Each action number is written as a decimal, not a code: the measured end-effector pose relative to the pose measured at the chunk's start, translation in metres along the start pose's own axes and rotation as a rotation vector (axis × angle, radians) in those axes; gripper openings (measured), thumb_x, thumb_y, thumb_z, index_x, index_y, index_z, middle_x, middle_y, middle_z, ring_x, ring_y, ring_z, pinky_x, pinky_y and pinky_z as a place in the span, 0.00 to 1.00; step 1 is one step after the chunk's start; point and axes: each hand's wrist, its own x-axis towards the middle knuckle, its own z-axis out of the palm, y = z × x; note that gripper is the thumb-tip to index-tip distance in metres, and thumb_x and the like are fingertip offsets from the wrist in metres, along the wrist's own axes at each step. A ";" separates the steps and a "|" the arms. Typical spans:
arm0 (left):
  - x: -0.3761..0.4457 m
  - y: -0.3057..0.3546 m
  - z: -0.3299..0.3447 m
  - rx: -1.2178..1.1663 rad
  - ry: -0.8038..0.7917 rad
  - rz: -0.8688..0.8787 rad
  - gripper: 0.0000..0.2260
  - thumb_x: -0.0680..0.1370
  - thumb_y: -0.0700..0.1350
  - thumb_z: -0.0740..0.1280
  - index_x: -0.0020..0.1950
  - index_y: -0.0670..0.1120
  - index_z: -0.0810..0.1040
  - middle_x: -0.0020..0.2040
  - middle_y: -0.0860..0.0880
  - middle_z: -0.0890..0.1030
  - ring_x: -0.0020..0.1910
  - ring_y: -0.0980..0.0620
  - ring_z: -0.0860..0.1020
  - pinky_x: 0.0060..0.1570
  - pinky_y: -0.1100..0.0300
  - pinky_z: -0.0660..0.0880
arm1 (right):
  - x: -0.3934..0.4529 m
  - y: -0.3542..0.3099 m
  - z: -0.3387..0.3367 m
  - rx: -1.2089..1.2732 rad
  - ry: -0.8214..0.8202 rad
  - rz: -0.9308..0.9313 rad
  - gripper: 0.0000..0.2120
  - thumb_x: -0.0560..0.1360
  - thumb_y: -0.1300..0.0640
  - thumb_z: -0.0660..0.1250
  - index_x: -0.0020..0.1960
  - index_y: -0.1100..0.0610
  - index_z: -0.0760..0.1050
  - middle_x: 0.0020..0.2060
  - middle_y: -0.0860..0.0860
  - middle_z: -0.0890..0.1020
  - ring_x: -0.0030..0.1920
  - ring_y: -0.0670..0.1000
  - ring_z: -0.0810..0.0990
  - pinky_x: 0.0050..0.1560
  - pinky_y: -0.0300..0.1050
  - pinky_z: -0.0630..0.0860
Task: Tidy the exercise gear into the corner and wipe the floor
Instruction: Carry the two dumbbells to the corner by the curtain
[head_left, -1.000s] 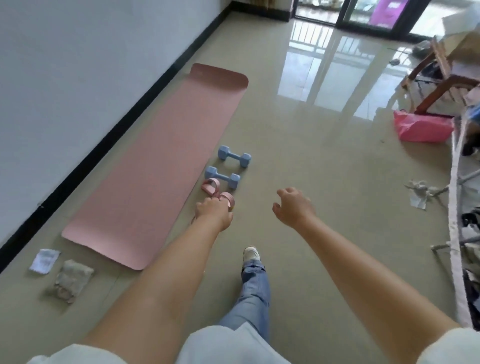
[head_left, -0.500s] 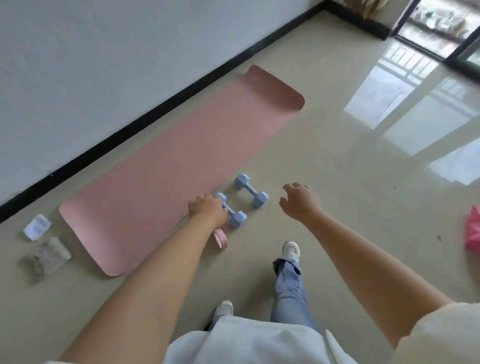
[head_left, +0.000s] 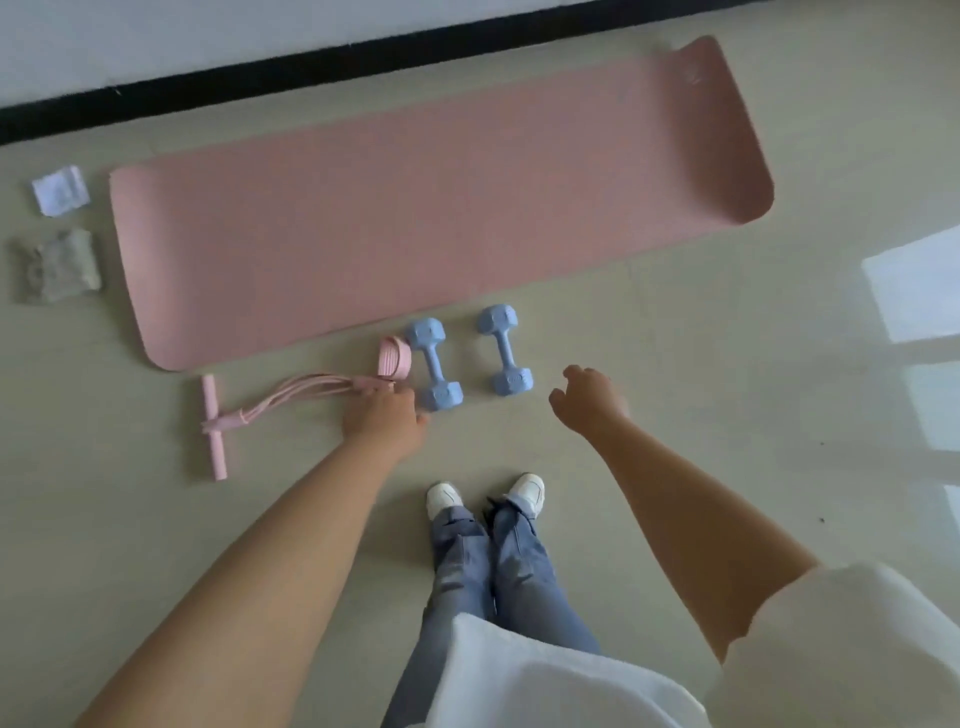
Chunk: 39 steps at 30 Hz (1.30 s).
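Within 1 second my left grip (head_left: 384, 421) had laid the pink pull rope (head_left: 291, 397) on the floor at 9 o'clock of the 2 dumbbells (head_left: 434, 364), fingers loosening; right grip (head_left: 589, 397) open, empty. Gear ungathered.

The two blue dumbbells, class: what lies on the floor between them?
Nothing: between the left dumbbell and the right dumbbell the head view shows only bare floor; they lie side by side, apart.

We see our left hand (head_left: 382, 421) gripping the pink pull-rope exerciser (head_left: 291, 397) just beside the yoga mat (head_left: 415, 208); two blue dumbbells (head_left: 467, 358) lie near the mat, our right hand (head_left: 589, 400) loosely curled, empty.
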 end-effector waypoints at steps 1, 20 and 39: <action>0.012 0.002 0.006 -0.012 -0.016 -0.009 0.20 0.81 0.50 0.55 0.70 0.44 0.68 0.69 0.41 0.71 0.68 0.41 0.69 0.62 0.52 0.70 | 0.015 0.000 0.004 0.005 -0.013 -0.006 0.19 0.79 0.56 0.55 0.69 0.59 0.66 0.66 0.57 0.72 0.67 0.57 0.69 0.61 0.49 0.70; 0.444 0.054 0.281 -0.475 0.118 -0.414 0.21 0.79 0.42 0.62 0.70 0.39 0.64 0.68 0.43 0.71 0.68 0.42 0.70 0.63 0.52 0.69 | 0.450 0.039 0.278 -0.046 0.012 0.053 0.25 0.77 0.43 0.58 0.68 0.56 0.67 0.61 0.54 0.77 0.67 0.54 0.68 0.64 0.49 0.61; 0.520 0.047 0.328 -0.556 0.266 -0.410 0.17 0.80 0.38 0.58 0.67 0.35 0.61 0.67 0.37 0.72 0.66 0.38 0.73 0.60 0.48 0.70 | 0.509 0.024 0.334 0.322 0.123 0.032 0.17 0.74 0.69 0.59 0.63 0.66 0.62 0.56 0.63 0.77 0.56 0.62 0.76 0.43 0.45 0.66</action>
